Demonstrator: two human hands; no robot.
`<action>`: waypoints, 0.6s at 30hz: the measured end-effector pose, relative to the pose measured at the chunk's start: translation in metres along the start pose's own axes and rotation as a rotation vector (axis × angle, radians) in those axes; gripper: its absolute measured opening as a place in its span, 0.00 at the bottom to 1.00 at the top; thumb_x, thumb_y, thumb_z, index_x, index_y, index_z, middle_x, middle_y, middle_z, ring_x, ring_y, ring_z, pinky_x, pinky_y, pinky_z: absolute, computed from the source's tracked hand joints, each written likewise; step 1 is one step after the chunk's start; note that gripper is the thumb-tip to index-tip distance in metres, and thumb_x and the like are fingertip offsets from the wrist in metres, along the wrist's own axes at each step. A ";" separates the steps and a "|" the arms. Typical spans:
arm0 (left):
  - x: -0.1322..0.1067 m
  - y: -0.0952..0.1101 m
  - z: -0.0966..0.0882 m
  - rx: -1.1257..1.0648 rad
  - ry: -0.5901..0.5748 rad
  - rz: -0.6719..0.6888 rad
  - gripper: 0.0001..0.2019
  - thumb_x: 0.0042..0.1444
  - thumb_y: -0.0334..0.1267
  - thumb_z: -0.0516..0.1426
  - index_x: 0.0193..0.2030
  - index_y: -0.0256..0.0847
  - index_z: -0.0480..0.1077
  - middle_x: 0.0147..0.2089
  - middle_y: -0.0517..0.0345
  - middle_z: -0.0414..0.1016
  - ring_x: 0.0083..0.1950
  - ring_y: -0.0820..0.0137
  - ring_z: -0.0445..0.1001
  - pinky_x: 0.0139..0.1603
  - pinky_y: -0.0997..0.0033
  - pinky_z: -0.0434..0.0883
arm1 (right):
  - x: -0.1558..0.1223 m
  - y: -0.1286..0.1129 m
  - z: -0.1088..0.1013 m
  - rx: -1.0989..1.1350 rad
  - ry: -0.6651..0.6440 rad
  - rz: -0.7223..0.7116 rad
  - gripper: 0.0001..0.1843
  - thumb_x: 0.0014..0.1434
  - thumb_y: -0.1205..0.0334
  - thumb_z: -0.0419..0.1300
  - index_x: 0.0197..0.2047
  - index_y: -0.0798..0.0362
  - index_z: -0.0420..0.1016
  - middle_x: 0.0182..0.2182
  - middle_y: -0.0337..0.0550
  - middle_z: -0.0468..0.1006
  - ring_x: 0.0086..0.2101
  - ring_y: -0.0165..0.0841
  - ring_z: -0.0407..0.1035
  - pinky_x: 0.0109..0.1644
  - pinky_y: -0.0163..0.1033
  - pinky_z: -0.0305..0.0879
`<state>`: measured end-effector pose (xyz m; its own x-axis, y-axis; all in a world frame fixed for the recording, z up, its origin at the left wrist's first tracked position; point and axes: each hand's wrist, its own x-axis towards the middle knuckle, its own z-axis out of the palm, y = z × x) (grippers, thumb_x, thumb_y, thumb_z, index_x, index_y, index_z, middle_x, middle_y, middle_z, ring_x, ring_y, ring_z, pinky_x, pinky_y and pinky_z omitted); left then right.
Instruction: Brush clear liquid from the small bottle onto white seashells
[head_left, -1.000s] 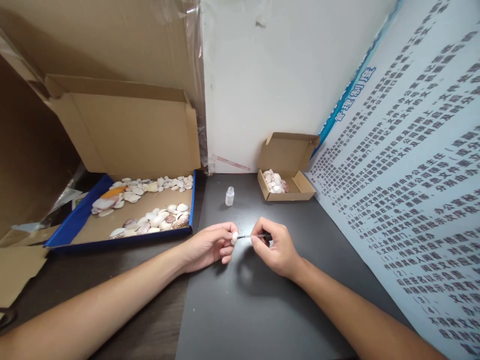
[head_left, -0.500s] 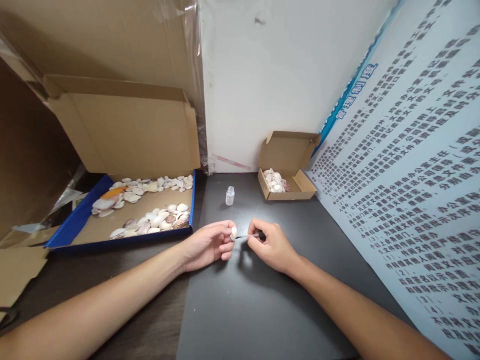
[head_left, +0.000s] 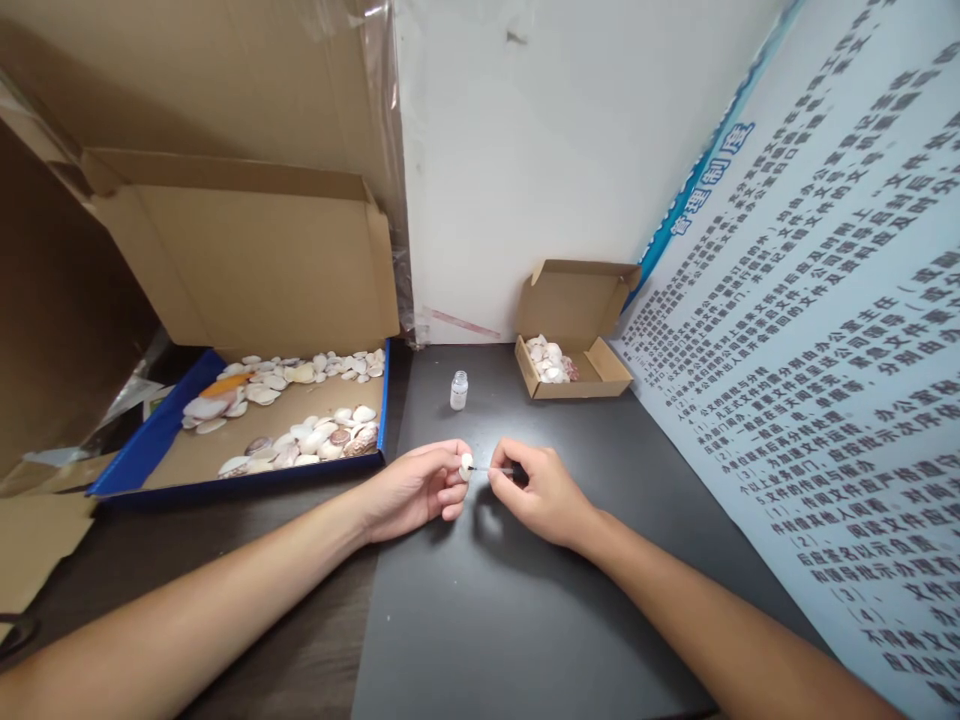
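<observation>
While the left hand (head_left: 424, 490) pinches a small, rounded, cream-white shell (head_left: 466, 467) between its fingers above the middle of the dark worktop (head_left: 480, 620), the right hand (head_left: 546, 496) has its fingers closed on a thin tool (head_left: 481, 470), dark tip at the shell's pale face. Farther back, a labelled bottle (head_left: 459, 392) stands upright near the far edge; an open cardboard box (head_left: 541, 389) sits by the far right corner.

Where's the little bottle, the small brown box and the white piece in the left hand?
Little bottle (head_left: 459, 393), head view: its body.
Small brown box (head_left: 582, 390), head view: its front wall.
White piece (head_left: 465, 466), head view: its middle.
</observation>
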<state>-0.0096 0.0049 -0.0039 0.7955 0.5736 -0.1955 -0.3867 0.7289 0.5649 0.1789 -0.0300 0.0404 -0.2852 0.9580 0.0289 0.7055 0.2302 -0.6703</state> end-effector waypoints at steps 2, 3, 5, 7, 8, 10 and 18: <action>0.000 0.000 0.000 -0.002 0.003 0.001 0.04 0.59 0.29 0.53 0.33 0.36 0.65 0.25 0.64 0.56 0.22 0.79 0.56 0.24 0.78 0.62 | 0.000 0.000 -0.001 -0.011 0.001 0.013 0.06 0.55 0.66 0.55 0.26 0.53 0.64 0.20 0.33 0.64 0.23 0.26 0.57 0.28 0.31 0.52; 0.000 0.000 0.000 -0.002 0.003 0.000 0.04 0.59 0.29 0.53 0.33 0.36 0.65 0.26 0.64 0.56 0.22 0.79 0.56 0.24 0.78 0.62 | 0.000 0.000 -0.001 -0.007 0.013 0.007 0.07 0.56 0.66 0.54 0.26 0.53 0.64 0.20 0.34 0.64 0.23 0.26 0.57 0.28 0.31 0.52; 0.000 0.000 -0.001 0.001 0.002 -0.003 0.04 0.59 0.30 0.53 0.33 0.36 0.65 0.26 0.64 0.56 0.22 0.79 0.56 0.24 0.78 0.62 | 0.000 0.000 -0.001 0.001 0.026 -0.012 0.07 0.57 0.64 0.54 0.27 0.53 0.64 0.21 0.34 0.65 0.23 0.26 0.58 0.28 0.31 0.53; -0.001 0.000 -0.002 0.004 0.001 -0.003 0.04 0.60 0.30 0.54 0.33 0.36 0.65 0.25 0.64 0.57 0.22 0.79 0.56 0.24 0.78 0.61 | -0.001 -0.001 -0.001 -0.024 0.001 -0.007 0.06 0.57 0.64 0.54 0.28 0.53 0.65 0.21 0.34 0.65 0.23 0.26 0.57 0.29 0.32 0.52; -0.001 0.000 -0.002 0.006 0.002 -0.001 0.03 0.60 0.29 0.54 0.33 0.36 0.65 0.25 0.65 0.57 0.21 0.80 0.55 0.23 0.79 0.60 | -0.001 -0.001 -0.001 -0.053 -0.020 0.007 0.06 0.55 0.65 0.55 0.27 0.53 0.65 0.20 0.33 0.64 0.23 0.26 0.57 0.28 0.32 0.52; -0.001 0.000 -0.003 0.009 0.004 0.009 0.03 0.60 0.29 0.55 0.34 0.36 0.65 0.25 0.65 0.56 0.21 0.80 0.54 0.21 0.80 0.56 | -0.001 -0.002 -0.001 -0.102 -0.047 0.028 0.05 0.52 0.67 0.55 0.25 0.53 0.64 0.19 0.33 0.63 0.22 0.26 0.55 0.27 0.32 0.50; 0.000 0.000 -0.004 0.006 0.027 0.025 0.06 0.59 0.31 0.57 0.32 0.37 0.64 0.25 0.66 0.56 0.20 0.82 0.53 0.21 0.79 0.50 | -0.002 -0.004 -0.001 -0.102 -0.020 0.006 0.06 0.54 0.65 0.55 0.26 0.53 0.64 0.19 0.33 0.63 0.21 0.26 0.56 0.28 0.32 0.51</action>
<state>-0.0114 0.0064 -0.0066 0.7725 0.6016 -0.2032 -0.4031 0.7119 0.5750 0.1773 -0.0323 0.0441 -0.2933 0.9560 0.0097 0.7692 0.2420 -0.5914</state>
